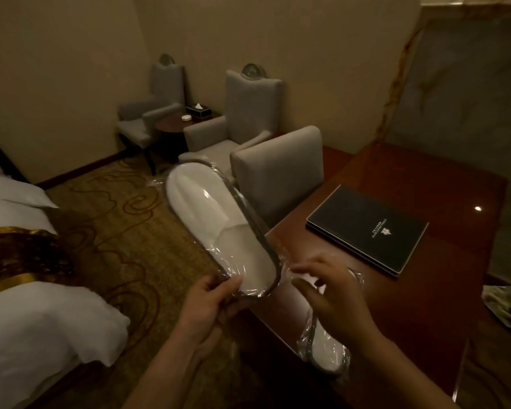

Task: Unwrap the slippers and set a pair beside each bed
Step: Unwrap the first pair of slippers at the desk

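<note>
Left hand [207, 305] pinches the heel of the wrapped slipper pack [216, 214] held above the carpet, right hand [337, 299] curled at its loose film, grip unclear, half hiding the second pack [326, 355] on the tabletop [410, 290]; bed [27, 335] cut off left.

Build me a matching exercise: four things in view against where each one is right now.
Things:
1. raised wrapped slippers
2. second wrapped slippers
3. black folder
4. tissue box

Places:
A. round table, far back
B. desk, near edge
C. left hand grips them
D. desk, middle

Pairs: 1-C, 2-B, 3-D, 4-A
</note>
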